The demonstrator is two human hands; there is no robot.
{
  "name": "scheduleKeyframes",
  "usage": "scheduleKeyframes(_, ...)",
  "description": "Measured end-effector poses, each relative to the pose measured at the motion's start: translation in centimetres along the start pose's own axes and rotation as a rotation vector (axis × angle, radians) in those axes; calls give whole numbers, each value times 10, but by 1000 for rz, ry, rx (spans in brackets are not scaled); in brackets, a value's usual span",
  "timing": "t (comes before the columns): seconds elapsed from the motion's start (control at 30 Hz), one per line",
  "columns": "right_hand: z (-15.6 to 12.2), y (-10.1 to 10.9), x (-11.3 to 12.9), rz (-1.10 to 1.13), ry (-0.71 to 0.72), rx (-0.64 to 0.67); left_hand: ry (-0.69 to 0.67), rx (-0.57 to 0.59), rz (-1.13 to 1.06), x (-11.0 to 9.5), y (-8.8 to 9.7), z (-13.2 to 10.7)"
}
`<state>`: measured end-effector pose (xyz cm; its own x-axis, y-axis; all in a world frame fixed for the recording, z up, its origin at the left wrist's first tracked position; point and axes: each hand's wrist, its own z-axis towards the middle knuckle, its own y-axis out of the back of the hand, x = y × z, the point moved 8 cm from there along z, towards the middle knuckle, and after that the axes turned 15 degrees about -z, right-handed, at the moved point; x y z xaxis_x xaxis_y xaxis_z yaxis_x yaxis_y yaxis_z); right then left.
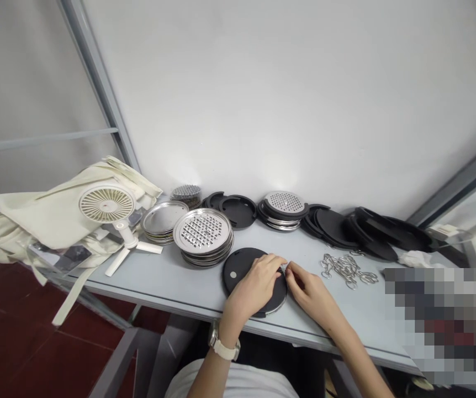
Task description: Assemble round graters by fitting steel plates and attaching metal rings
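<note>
The left hand [254, 287] lies spread on a black round disc [238, 268] at the bench's [151, 290] front edge, the right hand [312, 296] pinching its rim; steel grater discs [201, 235] stack just behind, metal rings [345, 270] lie to the right

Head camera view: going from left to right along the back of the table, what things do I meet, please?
White desk fan → stack of plain steel discs → stack of perforated steel grater discs → open black plastic rings → black-and-steel stack topped with a perforated disc → overlapping black discs → crumpled white cloth
</note>
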<state>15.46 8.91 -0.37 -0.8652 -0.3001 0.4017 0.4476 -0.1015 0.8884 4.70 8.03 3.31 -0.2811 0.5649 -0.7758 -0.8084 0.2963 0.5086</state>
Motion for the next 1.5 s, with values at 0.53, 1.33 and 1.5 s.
scheduleKeyframes(0.53, -1, -2, 0, 54, -14, 16, 41, -18, 20, 3, 0, -1)
scheduleKeyframes(1.33, -2, 12, -1, 127, -56, -100, 47, 0, 43, 3, 1, -1)
scheduleKeyframes(1.5, -2, 12, 0, 128, -48, -97, 47, 29, 62, 1, -1, -1)
